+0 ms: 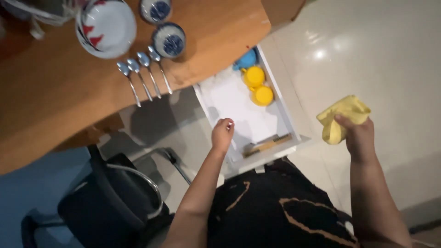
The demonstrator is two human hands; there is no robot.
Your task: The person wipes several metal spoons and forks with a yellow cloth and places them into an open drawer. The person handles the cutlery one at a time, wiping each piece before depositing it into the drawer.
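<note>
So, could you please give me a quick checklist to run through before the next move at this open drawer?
1. Drawer pulled out: ok.
2. Left hand over the drawer's bare white bottom; whether it touches: cannot tell.
3. Right hand gripping the yellow cloth, held off to the side of the drawer: ok.
4. Two yellow cups and a blue cup sit at the drawer's far end, apart from the left hand: ok.
5. Long wooden-coloured item lies at the near end; what it is: cannot tell.
6. Four spoons lie on the wooden table, away from the drawer: ok.
</note>
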